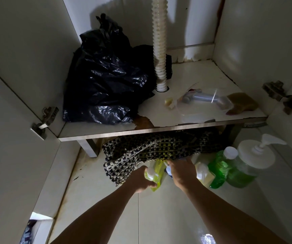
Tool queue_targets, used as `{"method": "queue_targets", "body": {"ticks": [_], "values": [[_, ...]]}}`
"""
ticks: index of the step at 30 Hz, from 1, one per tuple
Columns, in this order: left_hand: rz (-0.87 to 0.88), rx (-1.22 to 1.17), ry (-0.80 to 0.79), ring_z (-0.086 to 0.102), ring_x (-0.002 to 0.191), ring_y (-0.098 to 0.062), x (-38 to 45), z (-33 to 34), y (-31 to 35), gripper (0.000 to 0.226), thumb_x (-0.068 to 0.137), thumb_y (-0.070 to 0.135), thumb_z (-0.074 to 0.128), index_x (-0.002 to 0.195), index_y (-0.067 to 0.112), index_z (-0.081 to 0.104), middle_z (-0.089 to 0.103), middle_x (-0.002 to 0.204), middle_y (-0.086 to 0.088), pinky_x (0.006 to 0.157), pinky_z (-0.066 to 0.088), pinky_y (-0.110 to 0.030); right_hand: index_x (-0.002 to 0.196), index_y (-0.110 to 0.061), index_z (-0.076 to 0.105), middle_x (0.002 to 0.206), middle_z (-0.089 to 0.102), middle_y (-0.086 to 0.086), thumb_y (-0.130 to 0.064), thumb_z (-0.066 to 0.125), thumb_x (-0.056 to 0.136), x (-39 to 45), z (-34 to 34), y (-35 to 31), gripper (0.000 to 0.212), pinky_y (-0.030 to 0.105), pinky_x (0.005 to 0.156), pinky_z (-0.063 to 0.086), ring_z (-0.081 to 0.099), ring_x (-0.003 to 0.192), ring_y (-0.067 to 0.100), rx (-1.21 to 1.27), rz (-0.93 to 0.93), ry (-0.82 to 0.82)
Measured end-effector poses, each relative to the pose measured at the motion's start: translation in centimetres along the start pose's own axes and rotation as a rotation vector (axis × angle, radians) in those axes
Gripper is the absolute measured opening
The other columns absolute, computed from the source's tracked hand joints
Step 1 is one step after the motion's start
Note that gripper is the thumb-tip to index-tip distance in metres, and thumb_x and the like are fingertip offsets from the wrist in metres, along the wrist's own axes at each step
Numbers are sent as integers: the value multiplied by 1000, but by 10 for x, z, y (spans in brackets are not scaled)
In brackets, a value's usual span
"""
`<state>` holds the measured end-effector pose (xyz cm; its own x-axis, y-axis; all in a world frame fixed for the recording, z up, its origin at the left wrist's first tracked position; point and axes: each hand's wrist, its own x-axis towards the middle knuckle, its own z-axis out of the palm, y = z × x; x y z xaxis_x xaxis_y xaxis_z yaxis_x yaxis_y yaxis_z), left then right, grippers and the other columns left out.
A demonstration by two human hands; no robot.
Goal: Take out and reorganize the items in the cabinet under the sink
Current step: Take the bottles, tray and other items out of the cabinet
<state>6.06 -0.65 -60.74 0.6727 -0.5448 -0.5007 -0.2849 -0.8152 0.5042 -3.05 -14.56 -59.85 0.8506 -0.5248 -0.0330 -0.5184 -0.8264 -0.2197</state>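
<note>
Both bare forearms reach forward from the bottom of the view, over the pale tiled floor [159,217], toward the open cabinet. The left hand [140,179] has its fingers curled round a small yellow-green bottle [153,178] with a white cap, holding it by the upper body just in front of the cabinet's raised base; the bottle is tilted, cap pointing up and away from the wrist. The right hand [181,170] lies just right of that grip, knuckles up, fingers bent down over a blue-and-white object [169,170] that is mostly hidden beneath the palm; I cannot tell what it is, nor whether the fingers truly close on it. Directly beyond both hands, a black-and-white checkered woven mat [152,150] is bunched on the floor, partly under the cabinet shelf [159,129]. To the right of the right hand stand a pale bottle [202,171], a green bottle [220,169] with a white cap, and a large pump dispenser [252,161] of green liquid, close together. Farther off, on the shelf, a black rubbish bag [104,81] sits left of the white corrugated drain hose [159,44], and a metal fitting in clear plastic [205,99] lies to the right beside a brown sponge [242,102].
</note>
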Motion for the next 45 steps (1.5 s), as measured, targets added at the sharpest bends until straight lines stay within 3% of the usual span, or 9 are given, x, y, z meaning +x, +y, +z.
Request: {"method": "queue_targets", "body": {"ticks": [5, 11, 15, 21, 26, 32, 35, 42, 45], "values": [[16, 32, 4, 49, 125, -23, -4, 0, 1, 80, 76, 37, 76, 141, 13, 36, 51, 138, -9, 96, 39, -25, 53, -13, 67, 49, 62, 3, -9, 89, 36, 4, 0, 2, 28, 28, 78, 56, 64, 51, 20, -141, 2, 67], [17, 78, 17, 56, 110, -26, -7, -1, 6, 69, 75, 41, 76, 128, 13, 42, 58, 124, -11, 89, 49, -34, 123, -12, 56, 128, 59, 10, -14, 58, 86, 6, -7, 4, 37, 37, 114, 26, 48, 126, 28, -249, 38, -219], [4, 94, 22, 55, 113, -27, -7, -2, 10, 71, 76, 42, 75, 130, 12, 40, 56, 127, -11, 89, 46, -32, 137, -12, 38, 135, 51, 6, -29, 68, 81, -1, -3, -4, 65, 41, 115, 24, 47, 129, 23, -236, -33, -403], [-2, 75, 25, 56, 113, -23, -5, -4, 9, 67, 77, 40, 75, 129, 12, 44, 58, 127, -9, 89, 44, -27, 115, -20, 61, 122, 61, 5, -24, 50, 90, 0, 6, -4, 28, 43, 118, 7, 47, 127, 24, -96, 28, -229], [5, 82, 16, 53, 117, -23, -5, -4, 9, 73, 77, 40, 74, 135, 11, 41, 55, 131, -9, 89, 42, -26, 105, -16, 68, 108, 68, 6, -29, 60, 86, 6, -6, 1, 25, 32, 104, 38, 57, 114, 26, -54, 71, -212], [-90, 291, -182, 50, 123, -26, -9, -23, 12, 87, 70, 35, 81, 138, 6, 35, 49, 138, -12, 98, 44, -31, 123, -10, 51, 124, 60, 11, -25, 60, 88, 2, -18, 0, 40, 37, 115, 24, 46, 128, 29, -143, 59, -186], [-193, 520, -271, 62, 102, -28, -17, -51, 25, 59, 81, 21, 72, 129, -2, 49, 58, 129, -18, 92, 52, -33, 119, -11, 56, 121, 63, 8, -14, 62, 85, 3, -51, -8, 35, 37, 102, 42, 58, 117, 26, -157, 21, -225], [195, 428, 303, 67, 85, -22, -22, -106, 116, 12, 85, 24, 61, 88, 13, 68, 70, 89, -8, 75, 53, -31, 111, -7, 59, 94, 62, 7, -10, 59, 84, 41, -192, 26, 28, 31, 74, 50, 59, 81, 20, -50, -62, -42], [457, 317, 549, 59, 107, -20, -31, -104, 163, 30, 87, 26, 61, 116, 22, 64, 66, 113, 0, 91, 47, -31, 104, -9, 61, 95, 62, 7, -13, 56, 85, 62, -232, 77, 20, 30, 62, 50, 60, 76, 19, 62, 79, 109]]}}
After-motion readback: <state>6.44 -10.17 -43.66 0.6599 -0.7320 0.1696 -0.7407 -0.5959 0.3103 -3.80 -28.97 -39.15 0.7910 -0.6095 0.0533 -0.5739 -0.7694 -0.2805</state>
